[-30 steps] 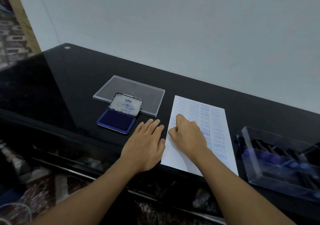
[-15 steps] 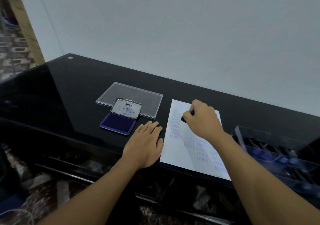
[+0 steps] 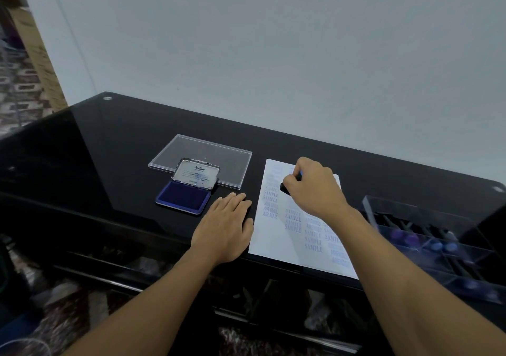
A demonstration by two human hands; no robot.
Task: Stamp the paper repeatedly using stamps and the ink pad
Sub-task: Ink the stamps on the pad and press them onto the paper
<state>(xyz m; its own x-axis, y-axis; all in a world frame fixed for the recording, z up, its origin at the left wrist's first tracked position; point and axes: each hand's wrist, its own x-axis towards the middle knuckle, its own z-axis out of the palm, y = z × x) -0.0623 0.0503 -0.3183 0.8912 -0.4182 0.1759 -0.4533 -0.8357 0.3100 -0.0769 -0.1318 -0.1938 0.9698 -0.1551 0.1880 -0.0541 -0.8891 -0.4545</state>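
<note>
A white paper (image 3: 276,239) covered with blue stamped words lies on the black glass table (image 3: 115,164). My right hand (image 3: 315,188) grips a small black stamp (image 3: 284,188) and holds it over the paper's upper part. Whether the stamp touches the sheet I cannot tell. My left hand (image 3: 226,228) rests flat on the table, fingers straight, touching the paper's left edge. The open ink pad (image 3: 184,198), blue with its lid raised, sits to the left of that hand.
A clear plastic lid (image 3: 216,154) lies behind the ink pad. At the right stands a clear compartment box (image 3: 438,235) with several stamps inside. A grey wall rises behind the table. The table's front edge runs just under my forearms.
My right hand carried the stamp from the paper's left middle up to its upper part, then stayed there. The left hand has not moved.
</note>
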